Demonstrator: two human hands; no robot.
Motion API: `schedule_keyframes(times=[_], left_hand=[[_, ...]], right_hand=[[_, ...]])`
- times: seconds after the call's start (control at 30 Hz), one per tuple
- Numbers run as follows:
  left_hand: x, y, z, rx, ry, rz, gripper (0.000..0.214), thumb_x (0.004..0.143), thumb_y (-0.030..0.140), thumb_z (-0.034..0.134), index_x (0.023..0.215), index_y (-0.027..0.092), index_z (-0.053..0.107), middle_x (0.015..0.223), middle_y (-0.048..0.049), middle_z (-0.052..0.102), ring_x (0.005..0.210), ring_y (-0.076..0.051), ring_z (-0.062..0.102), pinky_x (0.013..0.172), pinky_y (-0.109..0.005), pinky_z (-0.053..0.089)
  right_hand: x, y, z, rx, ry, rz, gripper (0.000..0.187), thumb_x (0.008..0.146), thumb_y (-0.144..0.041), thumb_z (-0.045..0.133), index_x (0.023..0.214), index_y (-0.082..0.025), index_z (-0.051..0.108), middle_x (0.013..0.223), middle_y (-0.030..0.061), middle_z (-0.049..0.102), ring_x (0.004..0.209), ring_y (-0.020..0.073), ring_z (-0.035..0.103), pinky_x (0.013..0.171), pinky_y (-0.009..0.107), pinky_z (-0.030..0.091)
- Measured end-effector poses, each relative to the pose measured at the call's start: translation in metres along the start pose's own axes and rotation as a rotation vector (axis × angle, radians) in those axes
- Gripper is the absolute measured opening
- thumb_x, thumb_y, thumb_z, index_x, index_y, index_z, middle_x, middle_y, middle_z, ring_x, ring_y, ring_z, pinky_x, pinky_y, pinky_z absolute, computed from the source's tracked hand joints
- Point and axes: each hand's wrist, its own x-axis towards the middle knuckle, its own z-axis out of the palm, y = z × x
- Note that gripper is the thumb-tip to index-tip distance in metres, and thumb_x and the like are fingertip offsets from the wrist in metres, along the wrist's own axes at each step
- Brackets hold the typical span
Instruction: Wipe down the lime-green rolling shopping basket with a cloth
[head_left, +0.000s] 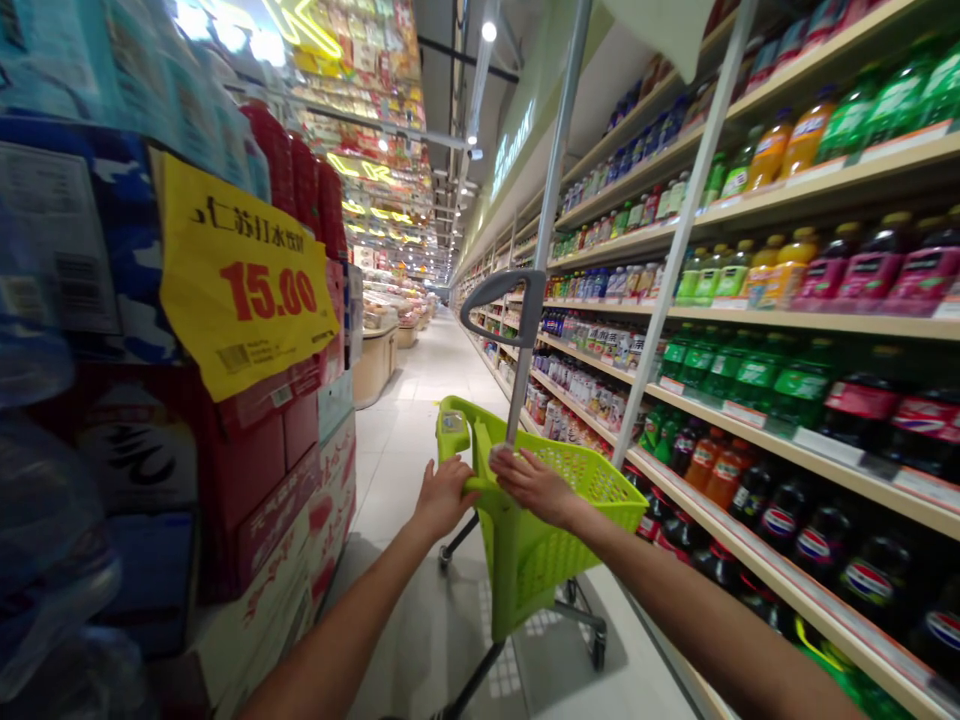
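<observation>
A lime-green shopping cart (517,560) with a perforated basket stands in the aisle in front of me. My left hand (444,495) is closed round the left part of its handle. Farther right, my right hand (536,487) is closed over the handle, its fingers lying across the foot of a metal pole (551,190). A small whitish bit shows at those fingertips; I cannot tell what it is. Partway up the pole sits a grey loop-shaped piece (531,310). The basket's inside is mostly hidden.
Drink cartons (255,490) are stacked close on my left, bearing a yellow price sign (251,280). Shelves of bottles (772,370) line the right side, near the cart. A pale tiled floor (424,375) runs ahead between them, past wooden display stands (375,365).
</observation>
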Motion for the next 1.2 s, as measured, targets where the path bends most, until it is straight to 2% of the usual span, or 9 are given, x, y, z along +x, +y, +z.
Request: schedule_keyframes(times=[0.2, 0.43, 0.5, 0.6, 0.7, 0.87, 0.97, 1.07, 1.2], left_hand=[[0.003, 0.002, 0.004, -0.007, 0.026, -0.002, 0.014, 0.074, 0.021, 0.053, 0.088, 0.023, 0.055, 0.105, -0.0040, 0.062, 0.118, -0.025, 0.044, 0.101, -0.059, 0.015], [-0.003, 0.000, 0.002, -0.007, 0.050, 0.020, 0.015, 0.075, 0.021, 0.053, 0.090, 0.024, 0.055, 0.106, -0.0040, 0.062, 0.117, -0.026, 0.044, 0.101, -0.059, 0.016], [-0.003, 0.000, 0.002, -0.005, 0.055, 0.023, 0.015, 0.075, 0.022, 0.052, 0.090, 0.024, 0.055, 0.106, -0.0042, 0.062, 0.117, -0.026, 0.045, 0.101, -0.059, 0.017], [-0.002, 0.001, 0.004, 0.008, 0.058, 0.023, 0.014, 0.076, 0.023, 0.051, 0.090, 0.024, 0.055, 0.105, -0.0040, 0.063, 0.117, -0.026, 0.045, 0.101, -0.059, 0.016], [-0.003, 0.003, 0.006, 0.028, 0.063, 0.021, 0.013, 0.077, 0.024, 0.050, 0.090, 0.024, 0.055, 0.104, -0.0034, 0.063, 0.117, -0.025, 0.045, 0.101, -0.059, 0.015], [-0.004, 0.002, 0.010, 0.076, 0.100, 0.011, 0.013, 0.078, 0.025, 0.050, 0.089, 0.023, 0.055, 0.107, -0.0046, 0.061, 0.113, -0.023, 0.047, 0.103, -0.056, 0.015], [-0.005, 0.007, 0.014, 0.104, 0.135, 0.002, 0.013, 0.078, 0.025, 0.049, 0.090, 0.022, 0.055, 0.104, -0.0048, 0.062, 0.111, -0.023, 0.048, 0.103, -0.055, 0.014], [-0.009, 0.023, 0.020, 0.141, 0.160, -0.008, 0.014, 0.079, 0.025, 0.049, 0.090, 0.022, 0.055, 0.101, -0.0052, 0.061, 0.108, -0.023, 0.050, 0.103, -0.053, 0.016], [-0.016, 0.048, 0.025, 0.191, 0.169, -0.052, 0.014, 0.078, 0.024, 0.050, 0.089, 0.020, 0.057, 0.099, -0.0072, 0.061, 0.105, -0.024, 0.051, 0.103, -0.052, 0.019]], right_hand=[[0.039, 0.043, -0.040, -0.112, 0.252, 0.328, 0.039, 0.088, -0.009, 0.033, 0.123, -0.017, 0.048, 0.134, 0.0073, 0.043, 0.133, 0.0195, 0.018, 0.108, 0.048, 0.020], [-0.021, -0.010, 0.015, -0.037, 0.051, 0.165, 0.039, 0.085, -0.007, 0.038, 0.120, -0.019, 0.051, 0.127, 0.0063, 0.051, 0.127, 0.0209, 0.033, 0.099, 0.042, 0.037], [-0.012, -0.004, 0.011, -0.022, 0.148, 0.246, 0.041, 0.086, -0.008, 0.037, 0.124, -0.019, 0.047, 0.128, 0.0074, 0.051, 0.127, 0.0201, 0.035, 0.101, 0.042, 0.037], [0.028, 0.025, -0.010, -0.008, 0.443, 0.464, 0.042, 0.088, -0.013, 0.035, 0.129, -0.019, 0.041, 0.135, 0.0089, 0.042, 0.131, 0.0193, 0.026, 0.106, 0.044, 0.028], [0.043, 0.033, -0.010, 0.041, 0.550, 0.470, 0.044, 0.088, -0.014, 0.037, 0.131, -0.021, 0.038, 0.137, 0.0068, 0.040, 0.133, 0.0189, 0.020, 0.108, 0.045, 0.025], [-0.018, -0.041, 0.046, 0.247, 0.348, 0.401, 0.040, 0.087, -0.012, 0.039, 0.124, -0.022, 0.048, 0.126, 0.0082, 0.052, 0.129, 0.0198, 0.030, 0.102, 0.045, 0.034], [-0.035, -0.085, 0.068, 0.385, 0.367, 0.631, 0.043, 0.085, -0.011, 0.036, 0.126, -0.016, 0.046, 0.130, 0.0122, 0.047, 0.129, 0.0217, 0.030, 0.102, 0.046, 0.035], [-0.027, -0.100, 0.066, 0.482, 0.449, 0.728, 0.044, 0.083, -0.012, 0.035, 0.125, -0.017, 0.046, 0.128, 0.0109, 0.049, 0.126, 0.0205, 0.035, 0.103, 0.044, 0.034], [-0.030, -0.088, 0.045, 0.549, 0.437, 0.678, 0.039, 0.083, -0.014, 0.039, 0.118, -0.021, 0.053, 0.122, 0.0073, 0.054, 0.121, 0.0182, 0.043, 0.102, 0.040, 0.037]])
